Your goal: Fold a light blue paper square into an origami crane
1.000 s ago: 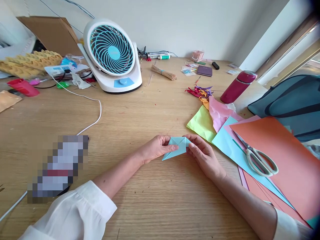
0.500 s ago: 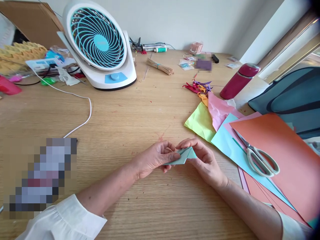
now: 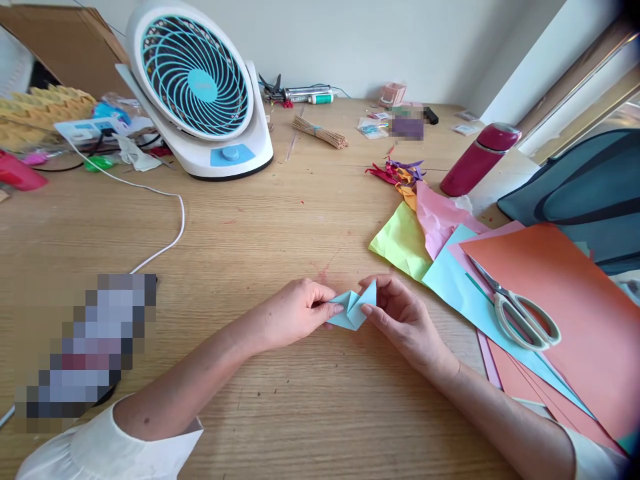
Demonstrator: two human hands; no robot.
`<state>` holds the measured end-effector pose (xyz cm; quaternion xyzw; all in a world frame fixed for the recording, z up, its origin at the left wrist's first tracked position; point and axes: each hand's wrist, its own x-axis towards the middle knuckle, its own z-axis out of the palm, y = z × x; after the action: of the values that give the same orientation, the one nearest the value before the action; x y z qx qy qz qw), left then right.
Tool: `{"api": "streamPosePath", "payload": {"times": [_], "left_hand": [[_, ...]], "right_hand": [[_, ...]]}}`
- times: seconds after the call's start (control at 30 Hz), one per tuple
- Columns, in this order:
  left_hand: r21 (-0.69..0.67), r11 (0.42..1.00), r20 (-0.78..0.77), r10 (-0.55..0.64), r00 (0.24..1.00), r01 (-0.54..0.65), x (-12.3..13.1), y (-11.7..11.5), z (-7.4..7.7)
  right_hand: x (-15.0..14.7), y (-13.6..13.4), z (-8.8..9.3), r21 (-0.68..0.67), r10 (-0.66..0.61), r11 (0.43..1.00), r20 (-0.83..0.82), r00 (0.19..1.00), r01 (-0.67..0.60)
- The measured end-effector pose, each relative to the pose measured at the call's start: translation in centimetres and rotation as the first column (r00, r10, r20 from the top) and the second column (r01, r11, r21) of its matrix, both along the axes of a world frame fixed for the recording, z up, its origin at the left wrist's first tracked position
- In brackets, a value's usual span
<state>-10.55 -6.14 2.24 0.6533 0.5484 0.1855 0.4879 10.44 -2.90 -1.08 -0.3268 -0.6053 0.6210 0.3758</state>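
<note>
A small folded piece of light-blue paper (image 3: 351, 316) is held between both hands, just over the wooden table. My left hand (image 3: 299, 308) pinches its left corner, thumb on top and the other fingers mostly hidden behind. With thumb and fingers, my right hand (image 3: 400, 319) grips the pointed flap on the right side. Creases run through the middle of the paper, where two flaps meet in a V.
At the right, scissors (image 3: 520, 313) lie on stacked orange and blue sheets (image 3: 565, 267). Crumpled green paper (image 3: 403, 240), pink paper (image 3: 440, 217) and a red flask (image 3: 480, 160) are beyond. A white fan (image 3: 200, 87) stands back left; a cable (image 3: 183, 220) crosses the left side.
The paper has turned so its folded face shows more, and its right flap now points upward. My left hand has rolled over, back upward; my right fingers have shifted onto the flap.
</note>
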Motion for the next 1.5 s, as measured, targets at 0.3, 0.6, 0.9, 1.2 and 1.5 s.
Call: {"api": "streamPosePath", "payload": {"times": [0.3, 0.6, 0.9, 1.2, 1.5], "left_hand": [[0.062, 0.995, -0.136, 0.080, 0.987, -0.072, 0.6, -3.9, -0.2], [0.423, 0.888, -0.334, -0.031, 0.942, 0.179, 2.3, -6.8, -1.1], [0.499, 0.837, -0.300, -0.076, 0.951, 0.224, 2.5, -7.2, -2.0], [0.710, 0.609, -0.399, -0.067, 0.915, 0.354, 1.7, -8.2, -3.2], [0.738, 0.497, -0.532, 0.013, 0.847, 0.456, 1.6, -9.5, -2.9]], "right_hand": [[2.3, -2.6, 0.4, 0.110, 0.158, 0.970, 0.385, 0.909, -0.215], [2.3, -4.6, 0.8, 0.441, 0.073, 0.803, 0.595, 0.801, -0.401], [2.6, -5.0, 0.8, 0.463, 0.069, 0.776, 0.613, 0.787, -0.429], [3.5, -5.7, 0.6, 0.737, -0.040, 0.391, 0.613, 0.789, -0.552], [4.1, -6.0, 1.3, 0.749, -0.072, 0.280, 0.641, 0.765, -0.601]]}}
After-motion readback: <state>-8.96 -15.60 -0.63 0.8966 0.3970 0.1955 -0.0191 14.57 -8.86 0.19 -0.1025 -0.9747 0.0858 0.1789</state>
